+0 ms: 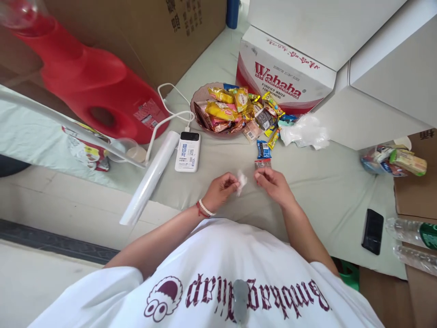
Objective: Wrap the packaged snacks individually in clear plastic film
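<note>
My left hand (223,187), a beaded bracelet at its wrist, pinches a small crumpled piece of thin white plastic film (241,182) between thumb and fingers. To its right, my right hand (276,186) has its fingers drawn together in a pinch; anything between them is too small to make out. Just beyond those fingertips lies a small red-edged snack packet (262,164), with a blue snack packet (263,149) behind it. Whether my right hand touches the nearer packet, I cannot tell. A pink bowl (200,98) heaped with wrapped snacks stands farther back.
Left of my hands are a white power bank (187,152) on a cable, a roll of clear film (150,180) and a large red jug (99,86). Clear plastic bags (305,132) lie before a Wahaha carton (280,77). At right are a black phone (373,231) and plastic bottles (406,231).
</note>
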### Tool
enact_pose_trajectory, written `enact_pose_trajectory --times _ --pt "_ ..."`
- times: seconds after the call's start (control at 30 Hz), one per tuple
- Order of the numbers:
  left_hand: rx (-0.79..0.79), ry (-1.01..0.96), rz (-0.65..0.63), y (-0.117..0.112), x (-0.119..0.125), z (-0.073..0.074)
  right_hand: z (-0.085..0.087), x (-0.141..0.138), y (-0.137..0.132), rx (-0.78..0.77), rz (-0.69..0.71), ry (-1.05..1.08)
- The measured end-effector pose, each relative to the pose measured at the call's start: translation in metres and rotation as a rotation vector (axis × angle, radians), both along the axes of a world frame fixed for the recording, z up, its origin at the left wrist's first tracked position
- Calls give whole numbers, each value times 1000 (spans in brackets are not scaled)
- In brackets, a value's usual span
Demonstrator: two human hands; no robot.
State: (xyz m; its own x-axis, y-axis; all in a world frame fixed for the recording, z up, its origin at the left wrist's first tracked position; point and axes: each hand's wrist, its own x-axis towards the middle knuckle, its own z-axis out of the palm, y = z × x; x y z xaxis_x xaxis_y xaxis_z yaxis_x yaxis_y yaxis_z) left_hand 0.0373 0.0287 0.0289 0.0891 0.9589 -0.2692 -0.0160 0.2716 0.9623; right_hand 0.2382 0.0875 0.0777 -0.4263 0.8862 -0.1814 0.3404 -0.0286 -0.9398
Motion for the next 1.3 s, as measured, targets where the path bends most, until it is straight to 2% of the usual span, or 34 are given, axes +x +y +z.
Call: enact_pose_trajectory --times 0.07,0.13,0.23,0.33,0.43,0.53,0.6,0.67,0.77,0.83,0.9,1.1,1.2,1.3 --pt "-59 52 70 -8 -19 -3 2 -25 31 360 60 -198" --pt "-117 54 102 -19 -33 -3 -1 -57 63 612 150 -366" --pt "-179 16 156 -36 -41 -2 -12 -104 97 758 253 -621" --pt "-199 -3 236 -47 -42 -1 -21 -125 103 755 238 -708" --pt "-213 -26 251 -51 -43 -1 -18 -113 86 709 124 -491" --pt "-225 -21 218 -47 -45 -2 -9 -84 72 532 -148 -19" --pt "-227 -6 201 -43 -45 -2 -5 -60 79 302 -344 298" --pt "-220 1 193 -40 -44 -2 -5 -37 98 21 -489 526" --pt "-205 -22 201 -41 -42 1 -10 -8 132 -367 -642 682" --pt "-208 -40 215 -45 -42 2 -14 2 143 -511 -706 729" --pt "-213 -45 235 -50 -43 2 -16 3 142 -545 -699 775" --pt "-208 -68 260 -53 -46 1 -11 -23 120 -444 -484 921" --pt "-193 -48 250 -48 -45 2 -2 -30 118 -385 -515 946" --pt "-171 -46 243 -45 -45 3 16 -12 111 -331 -557 973"
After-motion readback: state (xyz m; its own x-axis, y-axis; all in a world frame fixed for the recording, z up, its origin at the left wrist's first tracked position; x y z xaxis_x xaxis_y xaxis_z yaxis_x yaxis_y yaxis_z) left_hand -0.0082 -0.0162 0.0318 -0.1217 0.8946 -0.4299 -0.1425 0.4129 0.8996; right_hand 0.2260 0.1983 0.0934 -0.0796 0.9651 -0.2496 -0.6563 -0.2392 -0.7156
